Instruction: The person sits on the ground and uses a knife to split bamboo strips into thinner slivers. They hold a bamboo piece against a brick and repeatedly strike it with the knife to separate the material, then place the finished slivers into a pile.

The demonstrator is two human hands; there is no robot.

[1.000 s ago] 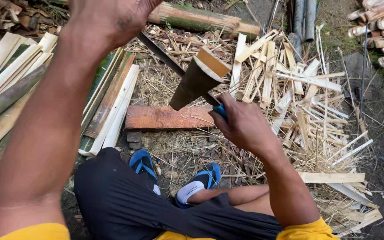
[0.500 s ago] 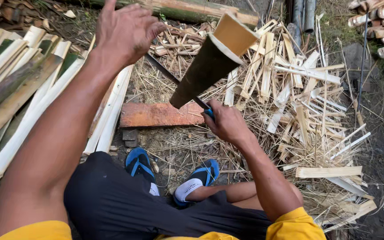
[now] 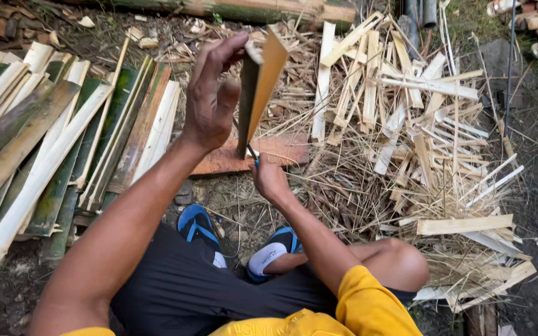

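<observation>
Above a reddish wooden board [image 3: 244,158] that lies flat on the littered ground, the left hand [image 3: 210,102] is raised with its fingers stretched out and loosely curled, the fingertips touching the top edge of an upright piece of split bamboo [image 3: 259,87]. The piece stands nearly vertical, its lower end close to the board, green on one face and pale tan on the other. Just below it the right hand [image 3: 269,177] is closed in a fist around a blue-handled knife [image 3: 251,152], whose thin dark blade runs up against the bamboo's lower part; how deep it sits cannot be told. To the left lies a row of long split bamboo slats [image 3: 51,143], green and cream, side by side. To the right spreads a loose heap of short pale bamboo strips [image 3: 418,124] and fine shavings. Near the bottom, two feet in blue sandals [image 3: 197,227] rest on the ground just beside the board.
</observation>
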